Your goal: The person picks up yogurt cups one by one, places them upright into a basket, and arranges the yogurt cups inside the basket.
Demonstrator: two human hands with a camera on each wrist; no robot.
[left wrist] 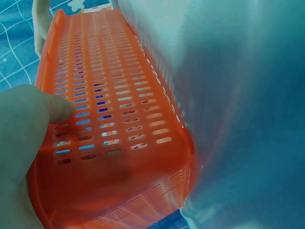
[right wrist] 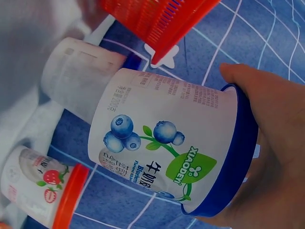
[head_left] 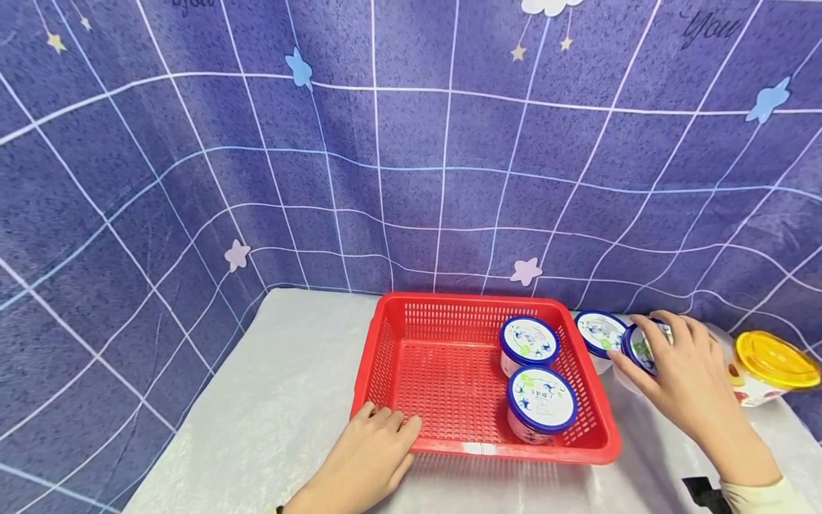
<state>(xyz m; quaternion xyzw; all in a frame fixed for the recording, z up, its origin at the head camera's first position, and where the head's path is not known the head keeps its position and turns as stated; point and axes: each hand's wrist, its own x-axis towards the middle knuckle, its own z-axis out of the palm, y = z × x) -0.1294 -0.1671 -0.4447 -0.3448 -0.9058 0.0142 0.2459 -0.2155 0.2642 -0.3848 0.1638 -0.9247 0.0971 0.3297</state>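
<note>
Head view: gripping a tub (right wrist: 157, 140) with the right hand (head_left: 693, 375), at three o'clock from the basket (head_left: 443, 385); whether lifted, hard to tell. Clasping the basket at eight o'clock with the left hand (head_left: 369, 457). Showing lidded tubs (head_left: 542, 400) inside, at two and four o'clock.

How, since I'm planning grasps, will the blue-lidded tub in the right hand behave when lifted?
The blue-lidded tub should be stiffest at its lid, where the right hand grips. Its smooth-looking sides may slip. Narrower at the base, it might tip if pushed high.
</note>
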